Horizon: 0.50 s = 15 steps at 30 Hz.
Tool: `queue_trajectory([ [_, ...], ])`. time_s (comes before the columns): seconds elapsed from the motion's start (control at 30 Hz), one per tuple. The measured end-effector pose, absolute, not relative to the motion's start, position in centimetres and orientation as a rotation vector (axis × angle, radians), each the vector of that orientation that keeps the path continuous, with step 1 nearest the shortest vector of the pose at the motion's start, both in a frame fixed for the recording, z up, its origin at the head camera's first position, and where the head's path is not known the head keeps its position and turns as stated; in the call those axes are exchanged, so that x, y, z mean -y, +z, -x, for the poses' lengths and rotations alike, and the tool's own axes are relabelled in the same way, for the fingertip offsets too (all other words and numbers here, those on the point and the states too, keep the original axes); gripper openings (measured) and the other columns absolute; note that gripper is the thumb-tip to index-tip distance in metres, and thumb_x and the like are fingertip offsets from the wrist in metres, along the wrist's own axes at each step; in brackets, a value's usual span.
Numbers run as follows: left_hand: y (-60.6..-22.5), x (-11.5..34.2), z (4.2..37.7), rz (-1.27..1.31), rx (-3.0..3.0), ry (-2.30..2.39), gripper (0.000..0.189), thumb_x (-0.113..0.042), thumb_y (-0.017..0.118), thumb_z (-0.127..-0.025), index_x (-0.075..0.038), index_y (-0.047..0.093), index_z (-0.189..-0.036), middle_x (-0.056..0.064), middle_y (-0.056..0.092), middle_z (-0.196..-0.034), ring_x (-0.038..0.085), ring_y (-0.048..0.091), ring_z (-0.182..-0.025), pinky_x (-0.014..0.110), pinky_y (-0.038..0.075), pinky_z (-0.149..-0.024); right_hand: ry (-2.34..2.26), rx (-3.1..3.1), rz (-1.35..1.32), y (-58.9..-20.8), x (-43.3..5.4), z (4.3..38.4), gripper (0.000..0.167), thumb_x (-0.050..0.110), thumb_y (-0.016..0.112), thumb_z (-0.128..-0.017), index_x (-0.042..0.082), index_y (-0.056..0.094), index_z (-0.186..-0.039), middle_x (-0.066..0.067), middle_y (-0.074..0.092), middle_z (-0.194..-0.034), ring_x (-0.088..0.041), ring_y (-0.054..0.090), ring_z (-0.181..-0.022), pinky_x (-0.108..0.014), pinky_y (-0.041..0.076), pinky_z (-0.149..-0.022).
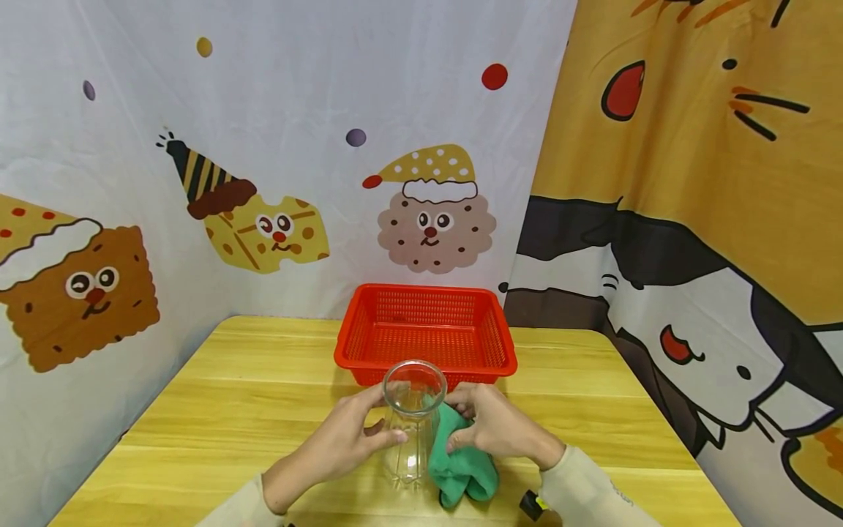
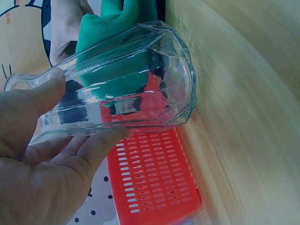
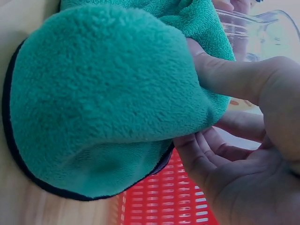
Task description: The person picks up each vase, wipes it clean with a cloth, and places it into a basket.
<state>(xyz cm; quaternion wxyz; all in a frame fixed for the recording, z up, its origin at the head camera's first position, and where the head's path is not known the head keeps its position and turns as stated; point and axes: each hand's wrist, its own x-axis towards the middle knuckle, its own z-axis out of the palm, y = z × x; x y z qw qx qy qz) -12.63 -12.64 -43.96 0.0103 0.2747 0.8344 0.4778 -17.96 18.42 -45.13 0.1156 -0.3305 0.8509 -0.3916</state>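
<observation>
A clear glass vase with a flared rim and faceted sides stands upright near the front of the table. My left hand grips it from the left, thumb on the near side and fingers behind, as the left wrist view also shows on the vase. On its right side my right hand holds a bunched green cloth between thumb and fingers. In the right wrist view the cloth shows a fuzzy face and a dark edging. The cloth lies close against the vase; whether it touches the glass I cannot tell.
Behind the hands, a red perforated plastic basket stands at the back of the wood-grain table. A small black item with a yellow-green part is by the right sleeve. Printed curtains hang behind and at the sides.
</observation>
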Motion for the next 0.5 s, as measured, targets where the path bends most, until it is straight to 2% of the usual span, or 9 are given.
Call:
queue_trajectory([
  [0.27, -44.07, 12.63, 12.65, -0.874, -2.622, 1.481, 0.063, -0.023, 0.091, -0.104, -0.01, 0.065, -0.16, 0.015, 0.079, -0.151, 0.045, 0.074, -0.142, 0.031, 0.072, -0.096, -1.242, -2.472, 0.987, -44.59, -18.34, 17.76, 0.046, 0.018, 0.104, -0.089, 0.026, 0.086, -0.131, 0.007, 0.081, -0.109, -0.007, 0.076, -0.094, -0.026, 0.067, -0.086],
  [0.5, -44.1, 12.66, 12.63, -0.872, -2.624, 1.483, 0.064, -0.022, 0.091, -0.104, -0.01, 0.065, -0.161, 0.015, 0.08, -0.15, 0.045, 0.075, -0.142, 0.03, 0.072, -0.095, -1.316, -2.454, 0.986, -44.38, -18.25, 17.75, 0.047, 0.018, 0.102, -0.092, 0.02, 0.086, -0.136, 0.004, 0.082, -0.115, -0.009, 0.077, -0.096, -0.03, 0.07, -0.089],
])
